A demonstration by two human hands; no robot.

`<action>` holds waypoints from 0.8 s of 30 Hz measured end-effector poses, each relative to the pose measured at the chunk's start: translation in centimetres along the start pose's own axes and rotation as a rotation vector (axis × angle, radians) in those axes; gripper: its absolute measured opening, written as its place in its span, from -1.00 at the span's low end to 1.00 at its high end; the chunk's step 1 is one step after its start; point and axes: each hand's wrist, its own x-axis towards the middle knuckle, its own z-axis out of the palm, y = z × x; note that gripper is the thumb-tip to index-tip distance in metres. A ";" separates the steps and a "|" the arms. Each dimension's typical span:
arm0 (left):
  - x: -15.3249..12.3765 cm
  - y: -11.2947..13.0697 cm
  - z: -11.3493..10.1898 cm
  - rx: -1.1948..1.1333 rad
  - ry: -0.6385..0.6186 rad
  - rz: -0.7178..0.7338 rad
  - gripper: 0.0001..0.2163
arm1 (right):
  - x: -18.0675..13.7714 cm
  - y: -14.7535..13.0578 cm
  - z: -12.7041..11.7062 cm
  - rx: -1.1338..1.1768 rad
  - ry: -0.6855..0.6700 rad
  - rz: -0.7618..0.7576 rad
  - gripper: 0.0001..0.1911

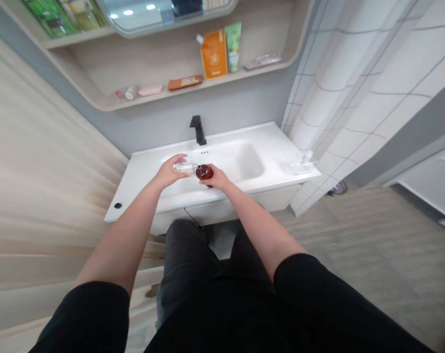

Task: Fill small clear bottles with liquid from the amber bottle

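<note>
My left hand [172, 169] is closed around a clear, pale piece [185, 167] held over the white sink basin [244, 162]. My right hand [215, 181] grips a small dark red bottle [204, 171] right beside it. The clear piece meets the bottle at its left end. Both hands are level, in front of the black faucet [197, 130].
A white vanity top [141, 171] surrounds the basin, with a small clear dish [302, 164] at its right end. A shelf [193, 88] above carries an orange pouch, a green tube and flat packets. Tiled wall stands on the right, wood panelling on the left.
</note>
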 end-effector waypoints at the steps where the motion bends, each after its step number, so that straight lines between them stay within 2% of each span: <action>1: 0.0 0.0 0.0 -0.002 0.002 -0.001 -0.12 | 0.0 0.0 0.0 -0.003 0.003 0.000 -0.12; 9: 0.2 1.4 -0.4 0.044 -0.044 -0.056 -0.07 | 0.2 0.0 0.1 -0.043 0.021 -0.023 -0.12; 24: 1.0 2.5 -0.9 0.085 -0.084 -0.025 -0.11 | 0.3 0.1 0.2 -0.032 0.032 -0.012 -0.17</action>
